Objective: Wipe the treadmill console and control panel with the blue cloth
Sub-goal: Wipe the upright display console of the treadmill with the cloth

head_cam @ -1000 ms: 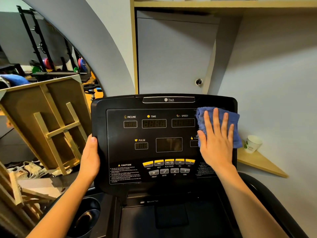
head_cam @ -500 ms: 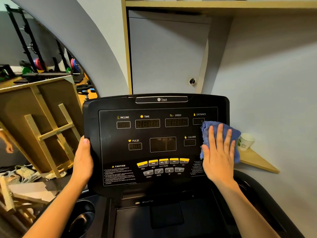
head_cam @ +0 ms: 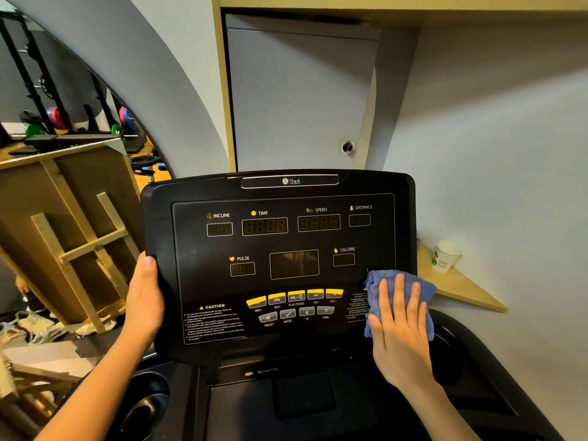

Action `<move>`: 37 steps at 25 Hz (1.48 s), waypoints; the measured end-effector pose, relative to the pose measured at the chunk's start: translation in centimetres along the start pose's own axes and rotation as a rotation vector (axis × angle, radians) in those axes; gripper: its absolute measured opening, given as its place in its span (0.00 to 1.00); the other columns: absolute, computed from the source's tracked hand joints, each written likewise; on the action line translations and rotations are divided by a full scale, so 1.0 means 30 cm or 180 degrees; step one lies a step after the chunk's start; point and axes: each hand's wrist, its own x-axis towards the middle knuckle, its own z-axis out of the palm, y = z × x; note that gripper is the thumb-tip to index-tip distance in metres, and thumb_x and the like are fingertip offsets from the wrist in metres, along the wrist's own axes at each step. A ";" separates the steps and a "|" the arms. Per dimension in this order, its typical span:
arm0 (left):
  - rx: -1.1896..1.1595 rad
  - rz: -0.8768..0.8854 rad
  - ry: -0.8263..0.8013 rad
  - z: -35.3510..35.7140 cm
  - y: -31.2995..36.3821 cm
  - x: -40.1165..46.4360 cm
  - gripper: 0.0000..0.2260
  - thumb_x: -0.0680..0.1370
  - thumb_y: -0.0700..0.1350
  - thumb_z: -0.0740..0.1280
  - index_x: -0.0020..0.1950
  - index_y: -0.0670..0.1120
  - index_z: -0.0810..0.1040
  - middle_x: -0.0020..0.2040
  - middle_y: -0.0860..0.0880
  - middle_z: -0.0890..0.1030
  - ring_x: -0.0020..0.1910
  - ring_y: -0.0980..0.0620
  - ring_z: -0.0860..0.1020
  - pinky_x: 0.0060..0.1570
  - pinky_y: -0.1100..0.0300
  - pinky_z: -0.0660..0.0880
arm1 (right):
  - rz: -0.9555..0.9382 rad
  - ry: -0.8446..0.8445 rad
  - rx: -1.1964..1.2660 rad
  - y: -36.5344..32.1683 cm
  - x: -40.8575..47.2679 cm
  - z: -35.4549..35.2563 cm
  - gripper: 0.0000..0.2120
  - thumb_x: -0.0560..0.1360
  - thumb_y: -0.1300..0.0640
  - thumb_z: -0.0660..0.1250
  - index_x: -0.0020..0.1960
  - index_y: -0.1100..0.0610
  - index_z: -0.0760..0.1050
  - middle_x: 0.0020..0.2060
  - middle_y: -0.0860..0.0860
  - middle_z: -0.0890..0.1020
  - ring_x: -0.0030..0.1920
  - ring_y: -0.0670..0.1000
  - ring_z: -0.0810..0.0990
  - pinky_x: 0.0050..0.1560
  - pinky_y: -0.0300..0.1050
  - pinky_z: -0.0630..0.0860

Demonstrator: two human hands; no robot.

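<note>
Treadmill console (head_cam: 280, 262): our left hand (head_cam: 144, 300) clasps its left edge; our right hand (head_cam: 402, 329), fingers flat, presses the blue cloth (head_cam: 381, 281) at its lower right corner.

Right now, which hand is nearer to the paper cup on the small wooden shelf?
The right hand. It presses the blue cloth on the console's lower right corner, left of the paper cup. The left hand grips the console's far left edge.

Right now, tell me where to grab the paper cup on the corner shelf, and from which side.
Grip the paper cup around its mid-wall from the left, the console side. It leans toward the wall on the wooden shelf, so the wall blocks the right and back.
</note>
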 end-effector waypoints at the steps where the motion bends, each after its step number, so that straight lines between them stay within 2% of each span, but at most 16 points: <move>1: -0.0013 -0.0003 0.0010 0.000 0.000 0.000 0.16 0.85 0.53 0.46 0.60 0.48 0.70 0.49 0.57 0.75 0.48 0.61 0.74 0.45 0.69 0.66 | -0.0006 -0.0031 0.0022 -0.001 -0.016 -0.002 0.30 0.84 0.44 0.46 0.82 0.57 0.53 0.80 0.64 0.55 0.80 0.69 0.52 0.73 0.70 0.63; 4: -0.0030 -0.0041 -0.0005 0.003 0.003 -0.002 0.15 0.86 0.52 0.46 0.60 0.48 0.69 0.49 0.59 0.74 0.46 0.66 0.74 0.43 0.75 0.66 | 0.0045 -0.0124 0.0154 -0.009 -0.046 -0.021 0.30 0.84 0.45 0.45 0.82 0.57 0.54 0.81 0.63 0.55 0.80 0.69 0.53 0.73 0.70 0.64; 7: -0.0030 -0.0073 0.0034 0.004 0.007 -0.001 0.14 0.86 0.52 0.47 0.57 0.51 0.71 0.48 0.58 0.74 0.46 0.64 0.73 0.43 0.76 0.67 | 0.0050 -0.0194 0.0285 -0.014 -0.065 -0.033 0.29 0.85 0.44 0.40 0.82 0.56 0.52 0.81 0.62 0.56 0.79 0.69 0.55 0.72 0.67 0.65; 11: -0.0040 -0.0081 0.0019 -0.001 -0.013 0.011 0.17 0.85 0.54 0.47 0.61 0.48 0.71 0.50 0.56 0.75 0.49 0.60 0.73 0.49 0.59 0.67 | 0.0005 -0.0257 0.0392 -0.014 -0.085 -0.039 0.29 0.85 0.43 0.39 0.83 0.54 0.48 0.81 0.61 0.56 0.79 0.69 0.56 0.71 0.66 0.69; 15: -0.0089 -0.0055 0.0003 -0.001 -0.011 0.007 0.18 0.85 0.52 0.47 0.63 0.44 0.70 0.49 0.55 0.75 0.48 0.61 0.74 0.47 0.63 0.68 | 0.0011 -0.0271 0.0468 -0.015 -0.084 -0.041 0.29 0.85 0.43 0.40 0.83 0.51 0.43 0.81 0.61 0.57 0.79 0.68 0.57 0.70 0.67 0.68; 17: -0.0059 -0.0020 0.0009 0.002 -0.005 0.007 0.18 0.85 0.52 0.47 0.64 0.44 0.70 0.50 0.53 0.76 0.48 0.59 0.74 0.47 0.63 0.68 | 0.0042 -0.0299 0.0465 -0.015 -0.074 -0.036 0.29 0.85 0.43 0.40 0.83 0.51 0.44 0.81 0.60 0.57 0.79 0.68 0.57 0.70 0.68 0.68; 19: -0.0054 -0.0034 0.0054 0.005 -0.006 0.009 0.18 0.85 0.52 0.47 0.64 0.46 0.71 0.52 0.51 0.75 0.49 0.55 0.73 0.47 0.59 0.68 | 0.0115 -0.0282 0.0425 -0.013 -0.058 -0.027 0.29 0.85 0.43 0.40 0.83 0.53 0.50 0.81 0.61 0.57 0.79 0.69 0.57 0.71 0.69 0.68; 21: -0.0076 -0.0065 0.0073 0.006 -0.013 0.014 0.17 0.85 0.53 0.48 0.62 0.46 0.71 0.51 0.51 0.75 0.49 0.54 0.73 0.47 0.56 0.68 | 0.0184 -0.0267 0.0372 -0.012 -0.029 -0.027 0.30 0.85 0.43 0.40 0.81 0.57 0.56 0.80 0.63 0.57 0.79 0.70 0.56 0.72 0.69 0.65; 23: -0.0071 -0.0048 0.0064 0.002 -0.020 0.016 0.17 0.85 0.53 0.48 0.61 0.46 0.71 0.49 0.52 0.76 0.48 0.54 0.73 0.46 0.55 0.68 | 0.0217 -0.0259 0.0334 -0.012 0.014 -0.033 0.31 0.85 0.43 0.40 0.81 0.58 0.58 0.80 0.64 0.56 0.79 0.71 0.54 0.72 0.70 0.63; 27: -0.0130 -0.0111 0.0036 0.003 -0.021 0.016 0.16 0.85 0.54 0.48 0.59 0.48 0.71 0.48 0.54 0.76 0.47 0.57 0.73 0.46 0.58 0.68 | 0.0280 -0.0103 0.0488 -0.008 0.144 -0.062 0.30 0.85 0.43 0.39 0.83 0.56 0.49 0.82 0.62 0.48 0.80 0.69 0.47 0.75 0.71 0.56; 29: -0.0171 -0.0127 0.0047 0.006 -0.017 0.016 0.16 0.85 0.54 0.48 0.60 0.48 0.71 0.49 0.52 0.76 0.48 0.54 0.74 0.47 0.54 0.67 | 0.0292 -0.0030 0.0657 -0.006 0.203 -0.085 0.31 0.85 0.42 0.38 0.83 0.54 0.44 0.82 0.59 0.43 0.81 0.65 0.42 0.77 0.70 0.52; 32: -0.0220 -0.0090 0.0036 0.006 -0.017 0.016 0.16 0.85 0.52 0.49 0.62 0.46 0.71 0.54 0.48 0.75 0.55 0.50 0.72 0.54 0.54 0.64 | 0.0344 0.0106 0.0650 -0.010 0.276 -0.124 0.31 0.84 0.42 0.36 0.83 0.54 0.41 0.82 0.60 0.42 0.81 0.66 0.40 0.77 0.70 0.52; 34: -0.0243 -0.0060 0.0018 0.008 -0.019 0.017 0.18 0.85 0.51 0.49 0.65 0.44 0.71 0.57 0.46 0.75 0.57 0.50 0.71 0.53 0.54 0.65 | 0.0363 0.0185 0.0682 -0.015 0.342 -0.154 0.31 0.84 0.43 0.38 0.83 0.53 0.39 0.82 0.59 0.39 0.81 0.66 0.38 0.78 0.70 0.50; 37: -0.0229 -0.0028 0.0005 0.005 -0.011 0.014 0.19 0.86 0.49 0.48 0.66 0.42 0.71 0.58 0.45 0.75 0.57 0.51 0.71 0.48 0.62 0.67 | 0.0388 0.0327 0.0774 -0.027 0.467 -0.198 0.31 0.83 0.42 0.39 0.82 0.50 0.33 0.81 0.57 0.36 0.80 0.66 0.35 0.78 0.69 0.46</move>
